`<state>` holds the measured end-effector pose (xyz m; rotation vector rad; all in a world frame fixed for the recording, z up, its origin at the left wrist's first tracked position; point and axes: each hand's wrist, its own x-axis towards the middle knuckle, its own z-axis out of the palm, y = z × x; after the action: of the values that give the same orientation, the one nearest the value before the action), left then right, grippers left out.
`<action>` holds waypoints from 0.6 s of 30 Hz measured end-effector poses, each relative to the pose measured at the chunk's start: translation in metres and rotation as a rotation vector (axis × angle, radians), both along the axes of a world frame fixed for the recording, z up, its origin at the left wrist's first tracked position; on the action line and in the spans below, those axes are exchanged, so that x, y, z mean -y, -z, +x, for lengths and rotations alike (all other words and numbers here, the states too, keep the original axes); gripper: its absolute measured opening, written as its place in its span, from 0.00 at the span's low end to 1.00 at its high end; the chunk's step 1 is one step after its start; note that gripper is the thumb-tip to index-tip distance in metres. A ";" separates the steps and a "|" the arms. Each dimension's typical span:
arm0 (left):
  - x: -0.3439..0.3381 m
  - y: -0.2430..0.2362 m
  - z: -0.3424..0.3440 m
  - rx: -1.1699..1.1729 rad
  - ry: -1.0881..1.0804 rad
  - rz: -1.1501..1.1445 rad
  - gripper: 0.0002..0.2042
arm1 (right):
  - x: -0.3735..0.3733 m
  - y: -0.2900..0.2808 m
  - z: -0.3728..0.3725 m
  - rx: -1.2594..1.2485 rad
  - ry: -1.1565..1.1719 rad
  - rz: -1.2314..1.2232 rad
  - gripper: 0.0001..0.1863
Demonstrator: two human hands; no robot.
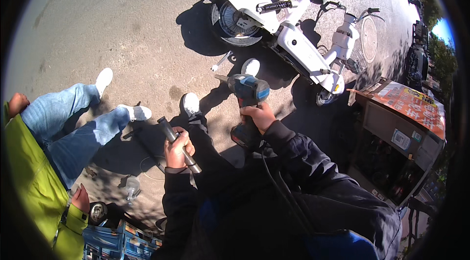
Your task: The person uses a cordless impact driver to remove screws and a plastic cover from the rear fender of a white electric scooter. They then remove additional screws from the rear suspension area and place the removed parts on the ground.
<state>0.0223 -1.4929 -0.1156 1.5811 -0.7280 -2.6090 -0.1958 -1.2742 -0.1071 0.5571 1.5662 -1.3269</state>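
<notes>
My left hand (177, 148) is closed round a dark metal tube (168, 129), which slants across the palm and sticks out at both ends. My right hand (260, 116) grips the handle of a blue and black cordless impact wrench (246, 88). Its long narrow nose points left, and its battery hangs below my fist. Whether a finger presses the trigger cannot be seen. The two hands are apart, in front of my body. Beyond them a white electric scooter (299, 50) stands on the pavement, its rear wheel (238, 19) toward the far left, with neither hand touching it.
At the left a person in a yellow-green jacket (36, 172) and jeans is close by. A dark rod with a crosspiece (147, 150) and a clear plastic container (132, 186) are on the ground. A blue crate (105, 240) stands lower left, an open-fronted cabinet (387, 123) at right.
</notes>
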 end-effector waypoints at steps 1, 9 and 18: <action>0.011 -0.003 0.029 0.026 0.004 -0.083 0.08 | 0.007 -0.006 0.016 -0.042 -0.044 -0.015 0.06; -0.016 -0.010 0.275 0.548 -0.195 -0.270 0.08 | -0.043 0.001 0.018 -0.339 -0.185 0.148 0.08; -0.233 -0.043 0.408 0.718 -0.632 -0.313 0.13 | -0.228 0.093 -0.139 -0.429 -0.022 0.448 0.20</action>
<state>0.4304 -1.2594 -0.0723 2.1715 -0.4802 -1.4147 -0.3347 -1.0466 -0.1999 0.5439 2.2444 -1.1257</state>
